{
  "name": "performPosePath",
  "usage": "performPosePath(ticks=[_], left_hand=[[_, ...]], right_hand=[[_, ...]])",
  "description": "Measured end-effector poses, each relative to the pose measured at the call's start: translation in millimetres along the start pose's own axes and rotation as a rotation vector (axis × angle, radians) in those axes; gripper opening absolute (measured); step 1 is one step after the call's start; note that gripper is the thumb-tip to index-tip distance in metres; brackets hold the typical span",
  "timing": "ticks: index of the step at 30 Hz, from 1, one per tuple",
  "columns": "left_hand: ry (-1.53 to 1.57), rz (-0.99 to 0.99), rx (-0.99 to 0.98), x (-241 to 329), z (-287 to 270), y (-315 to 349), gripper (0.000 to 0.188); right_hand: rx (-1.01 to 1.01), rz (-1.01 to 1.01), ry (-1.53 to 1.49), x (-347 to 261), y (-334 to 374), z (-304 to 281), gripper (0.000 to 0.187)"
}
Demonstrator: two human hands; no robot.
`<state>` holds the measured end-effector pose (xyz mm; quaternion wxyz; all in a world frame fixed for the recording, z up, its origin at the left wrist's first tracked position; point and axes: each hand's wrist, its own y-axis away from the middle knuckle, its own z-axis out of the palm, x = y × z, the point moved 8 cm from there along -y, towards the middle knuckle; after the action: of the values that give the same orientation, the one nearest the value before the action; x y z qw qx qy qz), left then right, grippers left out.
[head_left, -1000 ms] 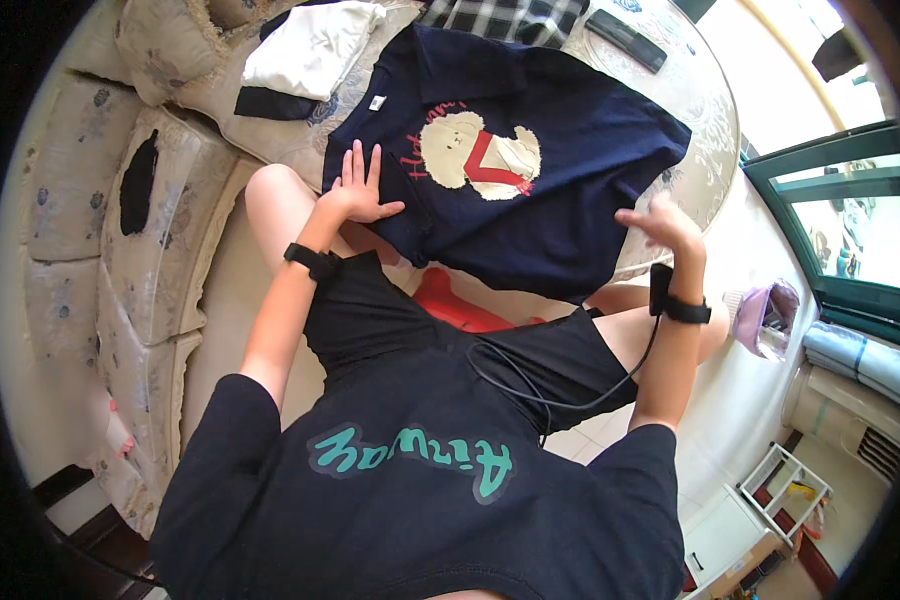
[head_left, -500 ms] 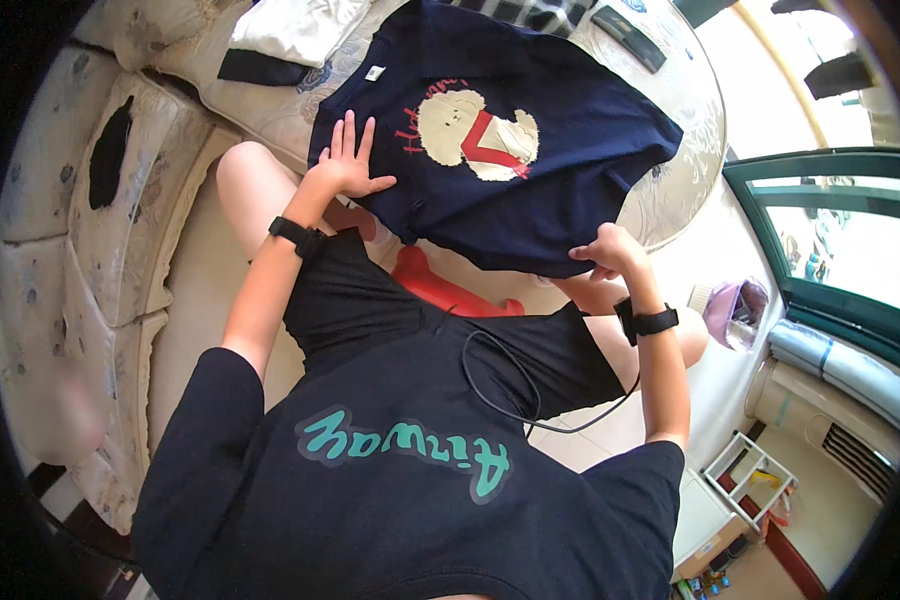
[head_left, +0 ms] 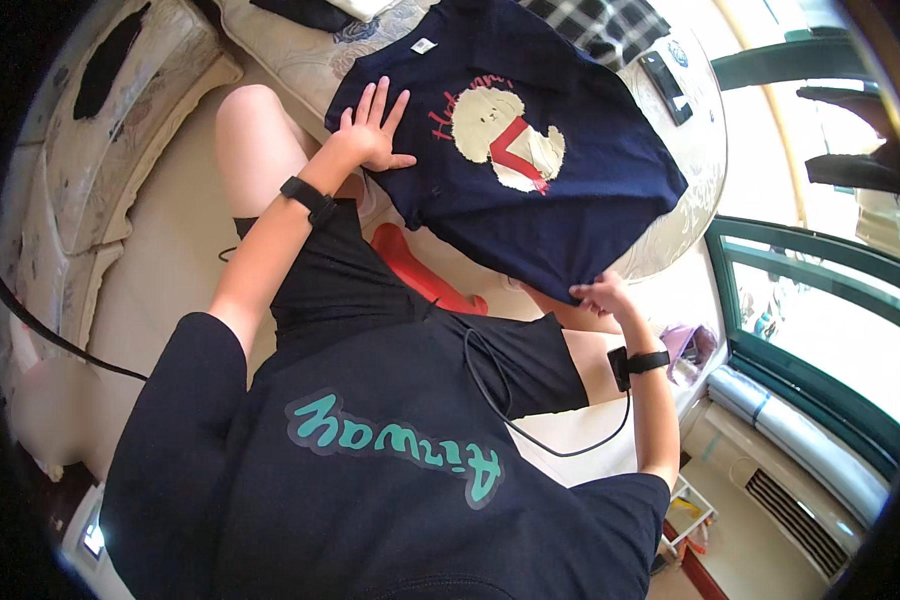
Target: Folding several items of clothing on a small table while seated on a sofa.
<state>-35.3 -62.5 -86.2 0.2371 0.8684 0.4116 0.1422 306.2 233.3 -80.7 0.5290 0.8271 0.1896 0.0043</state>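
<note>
A navy shirt (head_left: 522,218) (a cream dog print (head_left: 500,135) on its front) lies across the round table (head_left: 705,165). The left hand (head_left: 373,140) rests spread on it; the right hand (head_left: 602,295) pinches its near corner.

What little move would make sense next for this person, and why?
Perhaps a gentle outward pull with the right hand: it seems to pinch the near edge of the navy shirt, which looks slightly creased, while the left hand lies spread on the shirt's other end and could steady it.
</note>
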Motion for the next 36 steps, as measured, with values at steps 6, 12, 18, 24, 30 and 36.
performPosePath(ticks=[6, 12, 18, 24, 30, 36], left_hand=[[0.039, 0.017, -0.025, 5.0, -5.8, 4.2, 0.11], [0.07, 0.036, -0.013, 1.6, -4.6, 6.3, 0.11], [0.062, -0.035, 0.283, -17.7, -49.6, 35.4, 0.066], [0.66, -0.4, 0.257, -90.0, -43.9, 35.5, 0.085], [0.695, -0.339, 0.192, -86.8, -11.6, 19.1, 0.101], [0.851, -0.383, 0.161, -100.0, -5.4, 29.6, 0.111]], right_hand=[[-0.134, 0.099, 0.344, 22.3, 2.4, 6.8, 0.026], [-0.016, 0.0, 0.686, -5.8, 11.5, 13.9, 0.032], [0.262, -0.338, 0.9, -92.7, 60.0, 42.7, 0.037], [0.296, -0.768, 1.157, -151.2, 63.8, 111.2, 0.043], [0.157, -0.299, 1.38, -124.2, 23.7, 138.7, 0.034], [-0.051, -0.345, 1.392, -89.1, 4.9, 150.3, 0.053]])
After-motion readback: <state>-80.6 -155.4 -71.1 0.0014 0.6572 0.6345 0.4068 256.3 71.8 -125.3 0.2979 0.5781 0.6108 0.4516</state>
